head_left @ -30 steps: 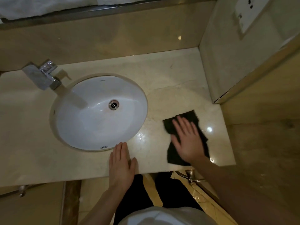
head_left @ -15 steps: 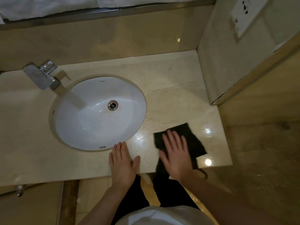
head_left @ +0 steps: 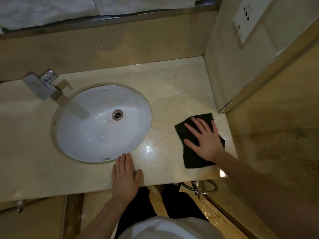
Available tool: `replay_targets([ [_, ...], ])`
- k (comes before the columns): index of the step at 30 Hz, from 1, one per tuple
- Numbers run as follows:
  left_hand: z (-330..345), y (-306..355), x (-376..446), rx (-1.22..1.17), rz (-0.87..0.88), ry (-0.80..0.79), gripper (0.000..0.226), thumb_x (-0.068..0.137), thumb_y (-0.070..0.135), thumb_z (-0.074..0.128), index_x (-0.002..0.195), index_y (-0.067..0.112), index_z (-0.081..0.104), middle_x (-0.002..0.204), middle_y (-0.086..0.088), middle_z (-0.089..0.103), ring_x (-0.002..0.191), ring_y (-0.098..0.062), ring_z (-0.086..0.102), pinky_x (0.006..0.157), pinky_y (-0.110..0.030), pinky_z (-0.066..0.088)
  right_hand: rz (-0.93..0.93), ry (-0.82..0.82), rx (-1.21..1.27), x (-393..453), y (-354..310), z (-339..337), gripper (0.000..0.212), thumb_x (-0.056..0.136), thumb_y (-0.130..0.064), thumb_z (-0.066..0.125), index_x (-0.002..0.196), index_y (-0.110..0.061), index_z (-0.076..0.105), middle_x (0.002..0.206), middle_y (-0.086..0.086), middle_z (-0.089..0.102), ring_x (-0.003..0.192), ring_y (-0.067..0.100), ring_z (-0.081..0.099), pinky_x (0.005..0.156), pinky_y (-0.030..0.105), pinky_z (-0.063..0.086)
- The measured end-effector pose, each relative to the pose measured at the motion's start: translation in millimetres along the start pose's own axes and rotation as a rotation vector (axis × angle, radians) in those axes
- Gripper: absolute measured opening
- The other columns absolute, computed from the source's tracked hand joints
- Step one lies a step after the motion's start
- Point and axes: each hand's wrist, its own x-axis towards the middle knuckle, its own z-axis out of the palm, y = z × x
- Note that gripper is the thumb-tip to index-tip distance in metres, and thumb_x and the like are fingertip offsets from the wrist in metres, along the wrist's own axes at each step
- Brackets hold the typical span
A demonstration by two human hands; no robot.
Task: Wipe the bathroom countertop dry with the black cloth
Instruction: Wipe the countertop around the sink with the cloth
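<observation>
While the right hand (head_left: 206,142) lies flat with its fingers spread and straight on the black cloth (head_left: 193,159), the cloth itself is pressed to the right end of the table (head_left: 172,87), near the front edge and just short of the side wall (head_left: 222,66). Dark corners of cloth show beyond the fingertips and below the palm. Well apart from it, the left hand (head_left: 125,176) rests open, fingers together and flat, on the table's front edge just below the rim of the white oval sink (head_left: 103,123). A chrome faucet (head_left: 43,86) stands at the sink's upper left. Pale marble with faint veins makes up the surface, and bright glints sit between the two hands. A white socket plate (head_left: 246,19) is fixed to the side wall. Under the front edge some chrome pipework (head_left: 198,187) is partly hidden, and whether the marble is wet is hard to judge.
</observation>
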Motion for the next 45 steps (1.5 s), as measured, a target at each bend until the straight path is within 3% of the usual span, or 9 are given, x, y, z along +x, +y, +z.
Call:
replay_targets([
  [5,-1,1,0,0.025,-0.01,-0.013,0.092,0.081,0.059,0.006,0.158,0.008,0.007,0.165,-0.012,0.01,0.153,-0.027,0.003,0.124,-0.043,0.004,0.027,0.014,0.039,-25,21,-2,0.068,0.096,-0.067,0.024,0.155,-0.033,0.023,0.163,-0.005,0.017,0.151,0.017,0.011,0.123,0.05,0.007],
  [9,0,5,-1,0.03,-0.034,-0.022,0.093,0.08,0.059,0.003,0.158,0.007,0.004,0.166,-0.013,0.006,0.153,-0.028,-0.001,0.124,-0.043,0.0,0.145,0.076,0.157,-69,-24,26,0.063,0.099,-0.061,0.024,0.152,-0.028,0.031,0.161,0.0,0.026,0.148,0.024,0.022,0.12,0.053,0.018],
  [12,-1,7,0,0.022,-0.053,-0.044,0.09,0.084,0.06,0.006,0.158,0.009,-0.002,0.166,-0.011,0.0,0.153,-0.026,-0.006,0.122,-0.04,-0.006,-0.058,0.052,0.16,-89,-47,45,0.061,0.1,-0.06,0.033,0.152,-0.028,0.032,0.161,-0.001,0.024,0.149,0.021,0.021,0.119,0.053,0.02],
  [15,-8,2,0,0.021,-0.04,-0.084,0.075,0.103,0.047,0.031,0.158,0.012,-0.006,0.167,-0.008,-0.004,0.153,-0.023,-0.008,0.124,-0.04,-0.003,-0.171,0.005,0.052,-80,-20,34,0.056,0.103,-0.057,0.029,0.154,-0.034,0.026,0.162,-0.005,0.02,0.15,0.017,0.017,0.122,0.049,0.015],
  [20,-16,-6,2,-0.028,0.006,-0.12,0.074,0.104,0.039,0.04,0.158,0.014,-0.003,0.167,-0.004,-0.002,0.153,-0.02,-0.004,0.125,-0.037,0.003,0.215,0.044,-0.01,-30,40,-3,0.057,0.103,-0.054,0.017,0.156,-0.034,0.011,0.164,-0.001,0.012,0.151,0.021,0.006,0.123,0.047,0.002],
  [25,-20,-2,3,-0.079,-0.021,-0.124,0.073,0.103,0.035,0.044,0.159,0.013,0.004,0.166,-0.004,0.003,0.153,-0.021,0.001,0.125,-0.04,0.011,0.252,0.05,0.113,-22,51,-12,0.061,0.1,-0.054,0.023,0.155,-0.028,0.021,0.163,0.001,0.016,0.15,0.023,0.01,0.123,0.045,0.014],
  [33,-16,-2,4,-0.021,-0.025,-0.138,0.082,0.101,0.044,0.044,0.158,0.013,-0.006,0.167,-0.003,-0.005,0.153,-0.022,-0.007,0.125,-0.039,0.002,0.583,0.227,0.212,-118,-45,49,0.058,0.101,-0.047,0.021,0.148,-0.018,0.038,0.156,0.012,0.034,0.146,0.031,0.023,0.119,0.055,0.02],
  [40,-17,-5,5,-0.01,-0.02,-0.128,0.076,0.103,0.042,0.042,0.158,0.014,-0.003,0.167,-0.003,-0.001,0.154,-0.021,-0.002,0.125,-0.039,0.006,0.081,0.067,0.194,-68,-130,52,0.06,0.102,-0.056,0.026,0.155,-0.029,0.024,0.164,0.0,0.011,0.152,0.022,0.009,0.122,0.047,0.008],
  [45,-20,-5,6,-0.003,-0.014,-0.147,0.076,0.103,0.042,0.042,0.159,0.015,-0.002,0.167,-0.002,-0.001,0.154,-0.02,-0.001,0.125,-0.038,0.007,-0.43,-0.078,0.005,-30,-106,41,0.062,0.101,-0.062,0.024,0.156,-0.033,0.019,0.165,-0.002,0.006,0.152,0.02,0.004,0.122,0.045,0.001],
])
